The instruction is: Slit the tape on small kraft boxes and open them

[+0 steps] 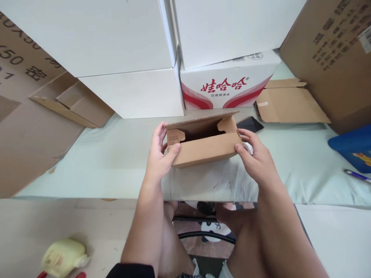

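Observation:
Between my hands is a small brown cardboard box (205, 150), its long lid flap raised at the back and its two end flaps sticking up around a dark inside. My left hand (162, 152) grips the left end, thumb on the front wall and fingers round the side. At the right end my right hand (255, 154) holds on, its thumb against the front corner. A small white item (248, 148) shows by the right fingers; I cannot tell what it is. Behind the box's right end lies a dark flat object (251, 124), partly hidden. What the box contains is not visible.
A pale green cloth (116, 166) covers the table. White boxes (130, 92) and a red-and-white carton (228, 87) stand at the back. A flattened cardboard box (292, 102), a blue container (353, 148) and a pen (357, 175) are right. A yellow bottle (63, 256) lies on the floor.

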A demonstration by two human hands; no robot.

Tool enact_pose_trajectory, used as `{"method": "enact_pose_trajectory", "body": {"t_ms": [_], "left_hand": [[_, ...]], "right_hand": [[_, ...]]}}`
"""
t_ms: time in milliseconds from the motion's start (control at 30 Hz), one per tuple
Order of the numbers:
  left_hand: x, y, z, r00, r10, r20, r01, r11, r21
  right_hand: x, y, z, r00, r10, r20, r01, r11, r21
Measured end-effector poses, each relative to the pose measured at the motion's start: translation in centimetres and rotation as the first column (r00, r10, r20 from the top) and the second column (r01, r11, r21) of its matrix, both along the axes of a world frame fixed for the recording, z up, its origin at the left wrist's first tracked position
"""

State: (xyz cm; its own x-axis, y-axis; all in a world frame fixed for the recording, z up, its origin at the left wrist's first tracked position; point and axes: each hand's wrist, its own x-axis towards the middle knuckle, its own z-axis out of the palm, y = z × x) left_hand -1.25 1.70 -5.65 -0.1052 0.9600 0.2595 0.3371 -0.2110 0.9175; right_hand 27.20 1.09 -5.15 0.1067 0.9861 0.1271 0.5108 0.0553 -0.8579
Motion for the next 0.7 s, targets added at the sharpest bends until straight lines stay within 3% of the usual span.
{"method": "enact_pose_trajectory", "body": {"t_ms": [267, 700], "left_hand": [[0.1, -0.05, 0.31, 1.0, 0.001, -0.001, -0.001, 1.0, -0.01], [0.09, -0.18, 0.59, 1.0, -0.02, 0.021, 0.022, 0.998, -0.06]], "right_hand": [[-0.15, 0.07, 0.2, 0.996, -0.032, -0.086, 0.036, 0.998, 0.041], [0.0, -0.08, 0.35, 0.997, -0.07, -0.025, 0.072, 0.993, 0.096]]}}
